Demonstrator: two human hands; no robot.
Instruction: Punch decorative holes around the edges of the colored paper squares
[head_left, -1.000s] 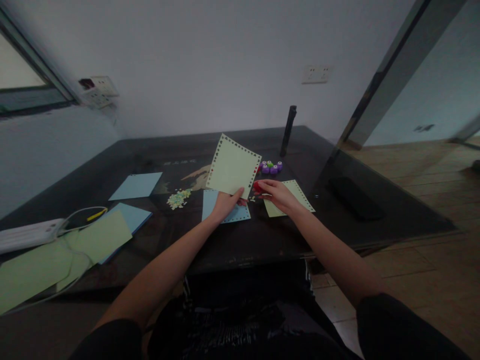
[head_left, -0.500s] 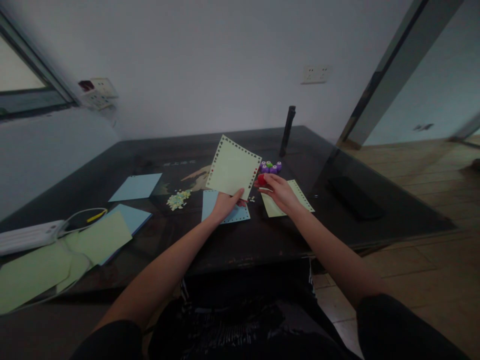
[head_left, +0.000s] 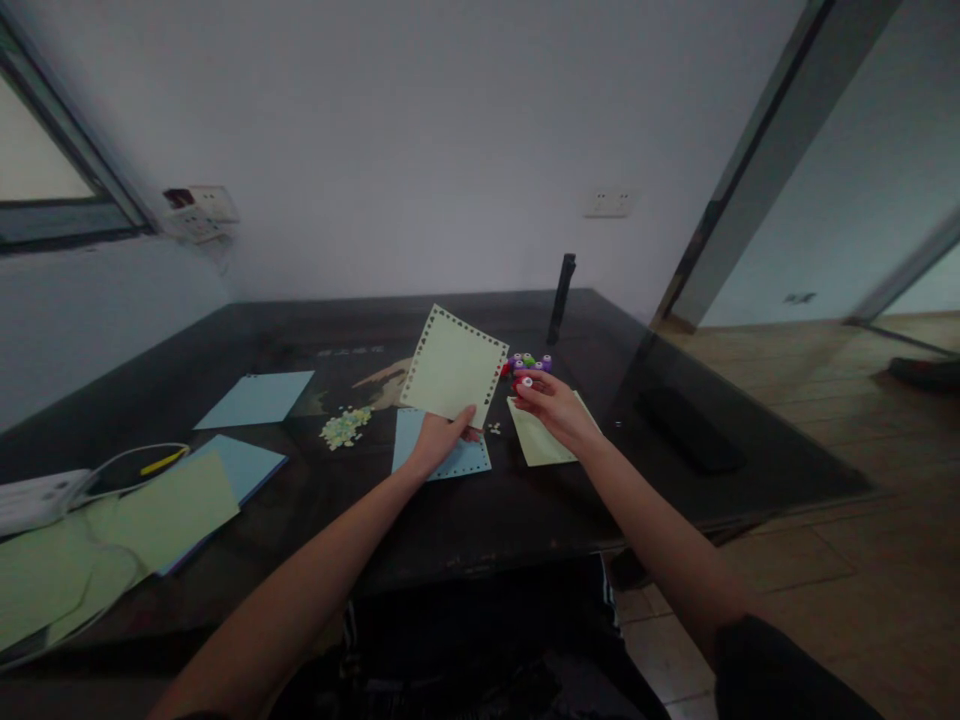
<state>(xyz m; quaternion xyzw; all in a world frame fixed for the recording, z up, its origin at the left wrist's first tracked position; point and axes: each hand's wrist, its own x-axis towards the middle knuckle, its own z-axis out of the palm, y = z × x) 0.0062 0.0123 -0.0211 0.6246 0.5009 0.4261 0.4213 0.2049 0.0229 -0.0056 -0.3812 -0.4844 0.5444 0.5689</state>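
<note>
My left hand (head_left: 445, 440) grips a pale green paper sheet (head_left: 456, 365) by its lower edge, thumb on top, holding it tilted above the table. Small punched holes run along the sheet's left, top and right edges. In my right hand (head_left: 553, 408) is a red craft punch (head_left: 523, 384) with a white round top, held in the fingertips just right of the sheet. Under my left hand lies a blue sheet (head_left: 407, 437) with punched edges. Another pale green sheet (head_left: 536, 440) rests below my right hand. Several purple and green punches (head_left: 541, 366) stand behind it.
A heap of paper bits (head_left: 345, 428) lies left of the sheets. Farther left are a blue sheet (head_left: 255, 400), a stack of green paper (head_left: 165, 505) and a white power strip (head_left: 41, 500) with a cable. A black upright object (head_left: 561, 300) and a dark flat object (head_left: 690, 430) are at the right.
The red punch has turned in my right hand, so its white top now shows. My left hand still holds the green sheet. The view has shifted slightly.
</note>
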